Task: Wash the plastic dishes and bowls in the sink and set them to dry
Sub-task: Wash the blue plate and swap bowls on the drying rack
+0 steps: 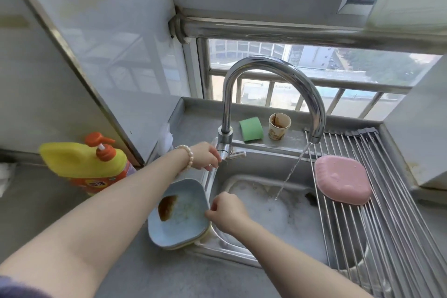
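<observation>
Left hand [207, 155] is curled around the faucet [266, 94] base by the lever, water's running into the foamy sink [278, 213]. Right hand [226, 211] pinches the rim of the dirty blue bowl [179, 215] sitting on the sink's left edge. Pink bowl [342, 179] is upside down on the drying rack [387, 201].

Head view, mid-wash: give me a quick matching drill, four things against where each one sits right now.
Things:
1. pink plastic bowl
2. blue plastic bowl
3. green sponge
4. yellow detergent bottle

Places:
A. ledge behind the sink
B. counter, far left
C. upside down on the metal drying rack
D. counter at the sink's left edge

Pairs: 1-C, 2-D, 3-A, 4-B
</observation>
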`<state>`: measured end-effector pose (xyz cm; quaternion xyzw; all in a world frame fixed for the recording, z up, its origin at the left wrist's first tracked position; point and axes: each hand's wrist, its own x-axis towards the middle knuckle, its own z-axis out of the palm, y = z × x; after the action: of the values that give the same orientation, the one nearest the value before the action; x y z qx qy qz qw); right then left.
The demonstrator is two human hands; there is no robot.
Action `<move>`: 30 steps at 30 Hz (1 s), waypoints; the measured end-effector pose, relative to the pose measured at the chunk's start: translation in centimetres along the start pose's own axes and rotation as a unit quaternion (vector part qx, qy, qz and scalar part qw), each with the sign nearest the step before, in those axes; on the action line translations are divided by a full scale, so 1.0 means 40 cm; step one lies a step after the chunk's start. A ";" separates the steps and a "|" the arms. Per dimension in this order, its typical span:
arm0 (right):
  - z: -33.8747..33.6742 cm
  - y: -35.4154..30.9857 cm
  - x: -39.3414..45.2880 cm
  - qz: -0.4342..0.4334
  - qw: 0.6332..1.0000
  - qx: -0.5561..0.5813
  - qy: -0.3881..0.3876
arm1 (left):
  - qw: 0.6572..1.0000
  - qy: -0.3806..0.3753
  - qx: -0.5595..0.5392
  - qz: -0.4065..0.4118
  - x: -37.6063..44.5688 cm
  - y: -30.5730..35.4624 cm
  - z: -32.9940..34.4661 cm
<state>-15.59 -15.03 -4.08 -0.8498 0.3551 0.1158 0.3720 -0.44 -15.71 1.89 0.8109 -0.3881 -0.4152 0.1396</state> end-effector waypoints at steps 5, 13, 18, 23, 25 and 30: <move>-0.005 0.000 -0.007 0.004 1.000 0.013 0.022 | 0.998 0.048 0.034 0.018 -0.040 -0.078 -0.003; -0.086 0.020 -0.021 -0.016 0.991 0.131 -0.007 | 0.993 0.073 0.084 0.025 -0.059 -0.167 0.008; -0.199 0.092 -0.060 -0.063 0.980 0.162 0.100 | 0.997 0.056 -0.042 0.040 -0.084 -0.141 0.019; -0.272 0.162 -0.085 -0.096 0.953 0.005 0.289 | 0.925 -0.034 -0.378 -0.002 -0.101 -0.064 0.110; -0.242 0.177 -0.095 -0.136 0.908 -0.159 0.362 | 0.923 -0.015 -0.384 -0.013 -0.102 -0.019 0.150; -0.167 0.183 -0.189 -0.160 0.926 -0.309 0.146 | 0.928 0.077 -0.365 0.007 -0.089 0.046 0.210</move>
<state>-26.54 -19.37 0.03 -0.9755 0.2118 0.0334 0.0484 -9.21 -13.45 -0.29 0.7306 -0.2029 -0.4635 0.4584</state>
